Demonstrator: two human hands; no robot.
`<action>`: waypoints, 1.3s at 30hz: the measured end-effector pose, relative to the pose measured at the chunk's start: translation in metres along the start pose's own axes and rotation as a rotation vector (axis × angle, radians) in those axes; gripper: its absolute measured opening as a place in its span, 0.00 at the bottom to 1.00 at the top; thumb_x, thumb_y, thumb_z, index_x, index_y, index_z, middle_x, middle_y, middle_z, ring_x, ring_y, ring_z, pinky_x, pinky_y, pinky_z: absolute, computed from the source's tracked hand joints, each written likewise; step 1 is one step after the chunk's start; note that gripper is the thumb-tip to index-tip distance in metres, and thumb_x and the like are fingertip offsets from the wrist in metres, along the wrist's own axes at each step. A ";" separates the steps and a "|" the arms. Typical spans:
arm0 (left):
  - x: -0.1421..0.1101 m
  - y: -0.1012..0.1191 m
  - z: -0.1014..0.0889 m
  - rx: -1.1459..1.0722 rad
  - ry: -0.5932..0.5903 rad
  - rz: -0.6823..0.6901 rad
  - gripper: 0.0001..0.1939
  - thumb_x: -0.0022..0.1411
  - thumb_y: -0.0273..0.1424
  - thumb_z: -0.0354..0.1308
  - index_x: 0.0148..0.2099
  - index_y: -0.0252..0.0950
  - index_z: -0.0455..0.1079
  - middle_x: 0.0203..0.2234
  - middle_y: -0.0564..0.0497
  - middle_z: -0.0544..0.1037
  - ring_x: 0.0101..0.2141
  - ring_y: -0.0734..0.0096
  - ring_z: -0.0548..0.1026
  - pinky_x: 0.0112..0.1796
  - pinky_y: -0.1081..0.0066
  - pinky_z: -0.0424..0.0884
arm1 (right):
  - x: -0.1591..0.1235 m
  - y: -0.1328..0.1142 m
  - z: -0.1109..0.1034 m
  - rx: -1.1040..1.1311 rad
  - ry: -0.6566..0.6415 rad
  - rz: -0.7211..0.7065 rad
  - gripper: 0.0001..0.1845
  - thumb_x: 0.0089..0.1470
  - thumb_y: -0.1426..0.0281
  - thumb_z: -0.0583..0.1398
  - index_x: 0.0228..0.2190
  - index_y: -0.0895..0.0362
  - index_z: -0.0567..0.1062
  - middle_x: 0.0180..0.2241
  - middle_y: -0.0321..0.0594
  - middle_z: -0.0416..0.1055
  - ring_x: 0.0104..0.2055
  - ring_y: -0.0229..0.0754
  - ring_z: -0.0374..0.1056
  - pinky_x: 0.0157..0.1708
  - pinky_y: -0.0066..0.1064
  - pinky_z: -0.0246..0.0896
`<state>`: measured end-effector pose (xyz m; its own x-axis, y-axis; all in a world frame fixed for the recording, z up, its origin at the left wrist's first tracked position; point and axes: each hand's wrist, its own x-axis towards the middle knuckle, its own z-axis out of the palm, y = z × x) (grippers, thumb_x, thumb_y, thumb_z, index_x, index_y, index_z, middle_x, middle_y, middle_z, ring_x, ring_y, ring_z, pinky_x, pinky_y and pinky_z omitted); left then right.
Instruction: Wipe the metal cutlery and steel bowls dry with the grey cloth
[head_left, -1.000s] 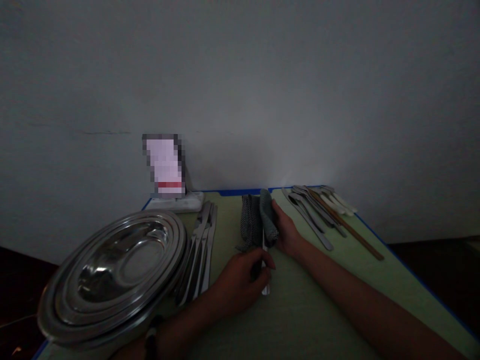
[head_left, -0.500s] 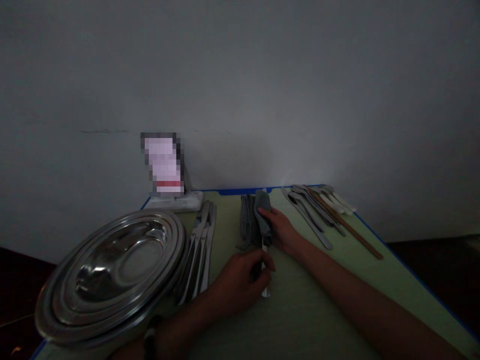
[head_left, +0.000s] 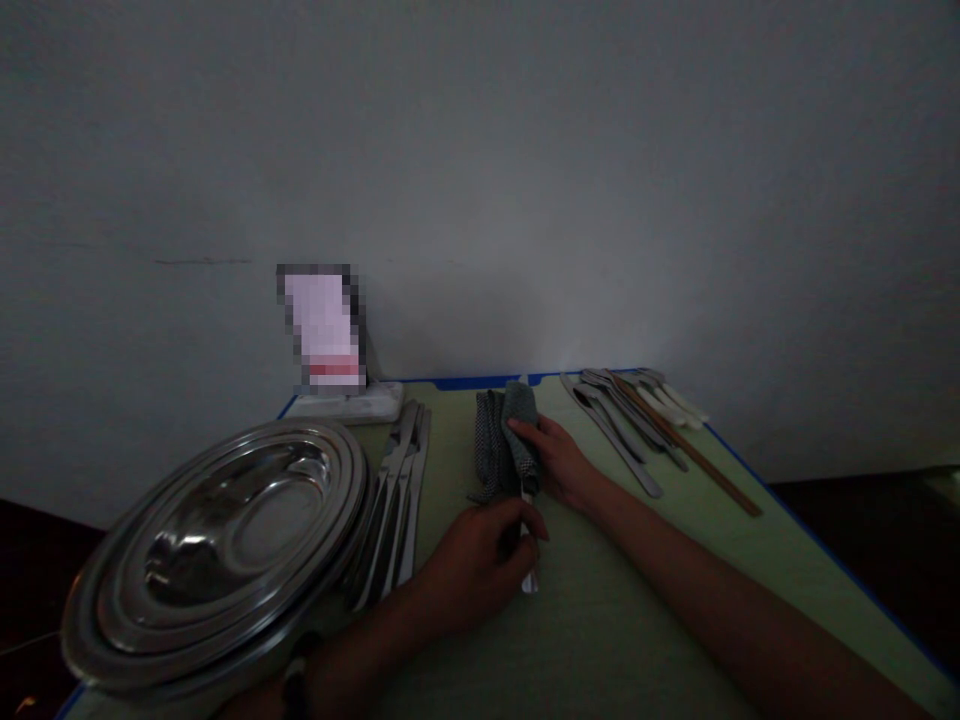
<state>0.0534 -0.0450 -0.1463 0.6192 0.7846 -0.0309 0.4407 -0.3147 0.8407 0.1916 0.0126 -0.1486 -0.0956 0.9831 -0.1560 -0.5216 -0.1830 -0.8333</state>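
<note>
In the middle of the head view my left hand (head_left: 487, 555) pinches a metal table knife (head_left: 529, 580) by its handle, the butt end poking out below the fingers. A dark checked cloth (head_left: 520, 430) is folded around the upper part of the knife, and a pale tip shows past its far edge. My right hand (head_left: 562, 455) grips this cloth from the right, thumb and fingers pressed on it. Another fold of the cloth (head_left: 491, 445) hangs on the left side. Most of the blade is hidden.
Nested steel plates (head_left: 217, 550) stand at the left, with several table knives (head_left: 401, 500) beside them. A blurred-out phone (head_left: 322, 325) leans above a white block (head_left: 349, 402). Spoons and other cutlery (head_left: 615, 425), brown chopsticks (head_left: 697, 455) and white-handled pieces (head_left: 667, 405) lie right.
My right hand has come over the cloth from its side, closing it round the blade, and drawn slightly toward me. The left hand keeps its hold on the handle.
</note>
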 end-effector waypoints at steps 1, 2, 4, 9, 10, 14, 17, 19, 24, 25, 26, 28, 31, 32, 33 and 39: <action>0.000 0.001 0.000 0.003 -0.001 0.002 0.09 0.58 0.26 0.47 0.38 0.36 0.68 0.20 0.58 0.67 0.22 0.78 0.64 0.25 0.77 0.58 | 0.000 0.000 0.000 -0.002 0.003 0.001 0.14 0.38 0.67 0.65 0.31 0.58 0.73 0.25 0.36 0.75 0.24 0.37 0.69 0.29 0.30 0.63; 0.000 0.001 -0.001 0.009 -0.004 0.004 0.09 0.58 0.26 0.48 0.38 0.36 0.68 0.21 0.58 0.67 0.23 0.78 0.65 0.25 0.77 0.58 | 0.000 0.000 0.000 -0.005 0.004 0.001 0.14 0.38 0.67 0.65 0.31 0.58 0.73 0.25 0.36 0.75 0.24 0.37 0.69 0.29 0.30 0.63; 0.000 0.001 -0.001 0.022 -0.008 0.008 0.09 0.57 0.26 0.48 0.38 0.36 0.69 0.22 0.57 0.68 0.24 0.77 0.65 0.25 0.77 0.58 | 0.000 0.000 0.000 -0.013 0.005 -0.004 0.14 0.38 0.67 0.66 0.31 0.58 0.74 0.25 0.36 0.75 0.25 0.38 0.69 0.28 0.29 0.63; -0.001 0.000 -0.001 0.018 -0.005 0.017 0.10 0.58 0.26 0.47 0.38 0.36 0.69 0.22 0.56 0.69 0.24 0.77 0.66 0.25 0.77 0.59 | 0.002 0.001 -0.003 0.030 -0.008 0.001 0.12 0.43 0.67 0.64 0.32 0.58 0.74 0.26 0.37 0.76 0.28 0.39 0.71 0.30 0.29 0.65; -0.001 -0.001 -0.001 0.017 -0.004 0.020 0.09 0.58 0.26 0.48 0.38 0.36 0.69 0.22 0.56 0.69 0.24 0.77 0.66 0.26 0.77 0.59 | 0.003 0.001 -0.003 0.061 0.020 0.020 0.11 0.45 0.65 0.63 0.32 0.59 0.74 0.26 0.37 0.76 0.29 0.39 0.71 0.32 0.29 0.65; 0.000 0.001 -0.002 0.026 0.011 0.025 0.09 0.57 0.24 0.48 0.37 0.35 0.68 0.22 0.57 0.67 0.24 0.78 0.65 0.26 0.77 0.59 | 0.007 -0.002 -0.005 0.234 0.168 0.152 0.18 0.56 0.59 0.52 0.30 0.59 0.75 0.23 0.40 0.76 0.31 0.41 0.72 0.35 0.32 0.66; -0.001 0.004 -0.004 0.009 -0.021 0.032 0.09 0.57 0.24 0.47 0.37 0.35 0.67 0.22 0.57 0.66 0.24 0.78 0.63 0.25 0.77 0.58 | 0.008 -0.006 -0.006 0.334 0.156 0.222 0.24 0.58 0.57 0.47 0.28 0.58 0.75 0.21 0.39 0.75 0.31 0.41 0.72 0.35 0.33 0.67; -0.003 0.007 -0.005 -0.007 -0.047 0.046 0.08 0.58 0.26 0.48 0.38 0.35 0.67 0.22 0.57 0.66 0.24 0.78 0.63 0.25 0.77 0.58 | 0.008 -0.007 -0.007 0.363 0.138 0.218 0.24 0.59 0.58 0.46 0.27 0.58 0.75 0.21 0.38 0.75 0.28 0.40 0.72 0.32 0.31 0.67; -0.008 0.010 -0.007 -0.011 -0.044 0.073 0.09 0.60 0.35 0.52 0.40 0.36 0.66 0.23 0.58 0.64 0.23 0.79 0.61 0.24 0.77 0.57 | 0.011 -0.001 -0.014 0.304 0.077 0.071 0.10 0.54 0.65 0.56 0.27 0.57 0.72 0.18 0.32 0.71 0.18 0.33 0.65 0.20 0.24 0.62; -0.009 0.010 -0.007 -0.003 -0.046 0.074 0.11 0.59 0.36 0.54 0.41 0.37 0.66 0.23 0.59 0.64 0.22 0.79 0.61 0.24 0.77 0.57 | 0.012 0.001 -0.016 0.274 0.050 0.045 0.09 0.51 0.64 0.58 0.28 0.57 0.71 0.17 0.32 0.70 0.17 0.33 0.65 0.19 0.24 0.61; -0.009 0.010 -0.007 0.008 -0.051 0.074 0.13 0.57 0.38 0.56 0.42 0.37 0.65 0.23 0.59 0.64 0.23 0.79 0.61 0.24 0.77 0.57 | 0.013 0.003 -0.018 0.248 0.025 0.028 0.10 0.49 0.62 0.60 0.28 0.57 0.71 0.17 0.31 0.70 0.17 0.33 0.64 0.19 0.24 0.61; -0.010 0.010 -0.007 0.025 -0.075 0.077 0.18 0.53 0.41 0.59 0.44 0.37 0.64 0.25 0.58 0.66 0.23 0.78 0.62 0.24 0.77 0.58 | 0.014 0.005 -0.020 0.223 0.007 0.017 0.12 0.46 0.61 0.62 0.29 0.57 0.71 0.17 0.31 0.70 0.17 0.34 0.65 0.19 0.25 0.61; -0.010 0.009 -0.008 0.014 -0.115 0.099 0.24 0.49 0.42 0.63 0.46 0.39 0.63 0.33 0.56 0.70 0.27 0.76 0.65 0.27 0.76 0.61 | 0.013 0.003 -0.018 0.262 0.059 0.050 0.11 0.48 0.63 0.61 0.32 0.57 0.71 0.19 0.32 0.72 0.18 0.35 0.66 0.22 0.26 0.64; -0.010 0.008 -0.007 0.005 -0.121 0.110 0.25 0.49 0.42 0.63 0.48 0.39 0.63 0.36 0.55 0.71 0.29 0.75 0.67 0.29 0.75 0.62 | 0.012 0.002 -0.016 0.286 0.083 0.064 0.10 0.49 0.65 0.61 0.33 0.57 0.72 0.20 0.33 0.73 0.19 0.36 0.67 0.23 0.27 0.65; -0.010 0.007 -0.007 -0.002 -0.121 0.123 0.25 0.50 0.41 0.63 0.49 0.40 0.62 0.38 0.54 0.72 0.31 0.74 0.68 0.32 0.74 0.63 | 0.011 0.001 -0.014 0.311 0.105 0.077 0.09 0.50 0.66 0.60 0.34 0.57 0.72 0.21 0.33 0.74 0.21 0.36 0.69 0.25 0.28 0.65; -0.006 0.000 -0.003 -0.008 -0.044 0.135 0.18 0.56 0.37 0.59 0.49 0.41 0.64 0.39 0.54 0.71 0.32 0.75 0.67 0.36 0.74 0.63 | 0.007 -0.003 -0.008 0.311 0.123 0.104 0.08 0.49 0.70 0.59 0.34 0.58 0.72 0.25 0.35 0.76 0.30 0.39 0.73 0.33 0.30 0.67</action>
<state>0.0477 -0.0486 -0.1446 0.7002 0.7115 0.0594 0.3464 -0.4113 0.8431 0.1992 0.0197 -0.1510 -0.0687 0.9481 -0.3106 -0.7498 -0.2544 -0.6108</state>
